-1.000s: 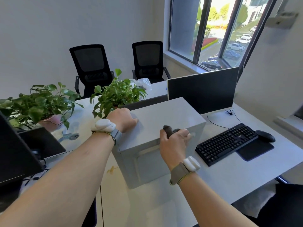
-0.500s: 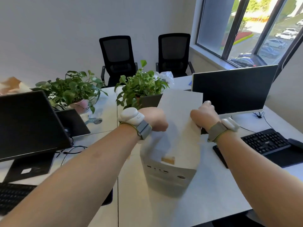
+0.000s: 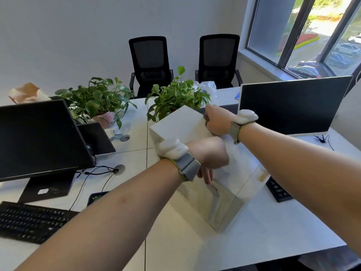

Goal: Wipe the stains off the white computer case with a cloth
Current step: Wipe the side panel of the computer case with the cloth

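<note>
The white computer case [image 3: 176, 127] stands on the white desk [image 3: 263, 231], turned so one corner faces me. My left hand [image 3: 210, 153] grips the case at its upper left edge, with the thumb down the side panel. At the far right corner of the top, my right hand [image 3: 216, 122] is curled round a dark cloth [image 3: 205, 118]. Only a small edge of the cloth shows beside the fingers. Whether stains are on the case cannot be made out; a small tan mark [image 3: 262, 174] sits on the right panel.
A black monitor [image 3: 289, 106] stands right behind the case, with a black keyboard [image 3: 277, 189] at its right. Another monitor [image 3: 37, 135] and keyboard [image 3: 29, 222] fill the left. Two potted plants [image 3: 175, 98] stand behind, and two black chairs [image 3: 150, 61] at the wall.
The case has been swung round on the desk so a corner now faces me. My right hand went from the near top edge to the far corner, and the left hand stayed on the case.
</note>
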{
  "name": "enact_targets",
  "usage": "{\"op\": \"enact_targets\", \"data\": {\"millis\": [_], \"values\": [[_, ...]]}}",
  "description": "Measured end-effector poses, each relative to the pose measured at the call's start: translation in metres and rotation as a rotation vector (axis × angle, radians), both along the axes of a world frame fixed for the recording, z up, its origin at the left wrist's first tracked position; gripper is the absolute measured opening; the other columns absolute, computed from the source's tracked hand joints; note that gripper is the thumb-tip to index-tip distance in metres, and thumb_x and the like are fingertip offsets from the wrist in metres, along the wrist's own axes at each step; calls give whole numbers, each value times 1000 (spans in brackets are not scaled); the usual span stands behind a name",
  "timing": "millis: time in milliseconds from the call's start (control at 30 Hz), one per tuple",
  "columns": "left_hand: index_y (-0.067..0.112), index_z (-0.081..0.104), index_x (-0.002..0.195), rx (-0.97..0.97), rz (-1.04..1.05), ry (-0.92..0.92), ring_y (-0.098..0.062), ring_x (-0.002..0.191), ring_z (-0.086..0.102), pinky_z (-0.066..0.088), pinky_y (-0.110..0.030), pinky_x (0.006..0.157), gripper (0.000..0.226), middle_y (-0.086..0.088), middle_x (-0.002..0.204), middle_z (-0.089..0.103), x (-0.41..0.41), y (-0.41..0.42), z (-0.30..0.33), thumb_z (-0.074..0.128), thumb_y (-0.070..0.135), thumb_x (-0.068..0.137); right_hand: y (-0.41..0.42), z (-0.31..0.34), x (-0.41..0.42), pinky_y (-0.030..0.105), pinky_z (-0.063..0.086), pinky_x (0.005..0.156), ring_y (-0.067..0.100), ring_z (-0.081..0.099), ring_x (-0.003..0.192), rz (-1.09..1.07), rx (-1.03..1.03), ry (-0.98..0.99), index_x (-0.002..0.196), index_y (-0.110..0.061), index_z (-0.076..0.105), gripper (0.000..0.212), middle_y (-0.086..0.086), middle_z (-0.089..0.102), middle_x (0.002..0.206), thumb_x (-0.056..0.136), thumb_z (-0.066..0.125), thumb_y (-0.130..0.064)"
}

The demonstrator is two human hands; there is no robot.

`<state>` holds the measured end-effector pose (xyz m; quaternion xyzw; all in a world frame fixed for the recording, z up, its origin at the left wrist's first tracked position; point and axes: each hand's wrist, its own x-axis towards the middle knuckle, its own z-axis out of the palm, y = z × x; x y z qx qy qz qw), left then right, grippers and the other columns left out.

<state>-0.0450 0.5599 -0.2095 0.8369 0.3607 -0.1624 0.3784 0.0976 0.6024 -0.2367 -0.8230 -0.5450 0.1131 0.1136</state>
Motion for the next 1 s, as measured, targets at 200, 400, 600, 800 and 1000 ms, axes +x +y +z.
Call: {"op": "enact_targets", "data": {"millis": [200,400,600,800,1000], "values": [[7,72,85,599,176,-160,-34,87,69,56,-36,71,24,-13,87,72,-28,97,-4,57,24,90,-44,14,-43,40,44,81,35,55,103,-71,65,-15,105,-10,41,18,9,50,109,92,52,-14],[31,39,156,580,53,-65,-28,151,27,30,-47,120,74,-8,166,24,-36,139,-32,60,62,92,-121,1,-78,42,47,88,25,51,105,-109,219,84,108,-19,45,12,0,55,114,99,52,-23],[57,28,153,543,-17,29,-40,155,2,8,-69,119,83,-1,171,6,-16,144,-48,52,85,79,-165,-46,-88,38,29,106,25,50,119,-343,408,19,124,-20,52,28,-3,60,123,98,59,-25],[70,19,147,613,-10,57,-37,152,11,15,-65,116,83,5,171,6,-25,146,-58,36,98,71,-161,-67,-81,42,35,110,26,54,117,-265,528,18,124,-17,54,31,1,63,128,95,63,-22],[65,21,150,651,67,123,-45,145,24,27,-61,111,85,0,169,15,-26,134,-51,33,98,72,-161,-60,-42,40,38,102,25,53,116,-123,469,-37,125,-16,55,32,3,63,128,94,64,-18]]}}
